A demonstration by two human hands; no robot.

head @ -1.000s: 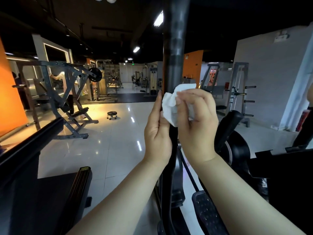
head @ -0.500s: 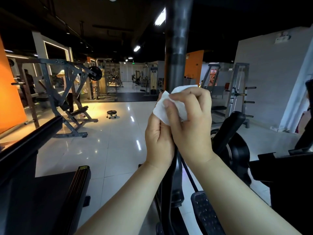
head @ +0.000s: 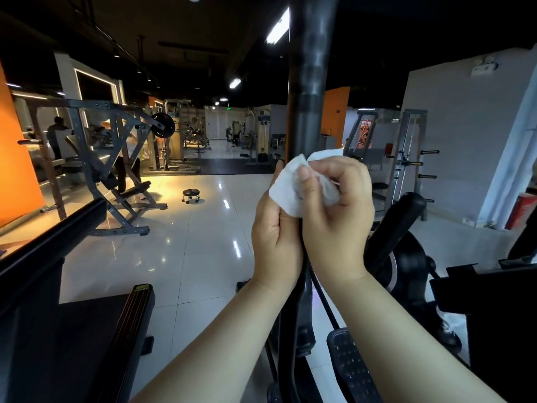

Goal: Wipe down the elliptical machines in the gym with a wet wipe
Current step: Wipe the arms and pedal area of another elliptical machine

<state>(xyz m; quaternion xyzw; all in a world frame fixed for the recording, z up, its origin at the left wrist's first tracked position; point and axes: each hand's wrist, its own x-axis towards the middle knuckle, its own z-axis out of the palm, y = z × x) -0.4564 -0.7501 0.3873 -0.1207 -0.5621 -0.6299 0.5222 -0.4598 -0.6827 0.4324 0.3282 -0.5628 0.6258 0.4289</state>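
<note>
A black upright handle bar (head: 309,82) of the elliptical machine rises through the middle of the view. My right hand (head: 337,216) holds a white wet wipe (head: 286,191) wrapped around the bar, thumb pressing on the wipe. My left hand (head: 274,239) is curled around the same bar just below and left of the wipe, touching the right hand. The bar behind both hands is hidden. The elliptical's black pedal (head: 353,370) lies low between my forearms.
A second black machine (head: 406,251) stands to the right. A dark bench (head: 66,338) fills the lower left. A weight rack (head: 116,170) and a small wheeled stool (head: 191,195) stand on the shiny tiled floor (head: 189,257). People are at the far left.
Both hands and the wipe slid down the bar and shifted slightly. The right thumb has moved across the front of the wipe.
</note>
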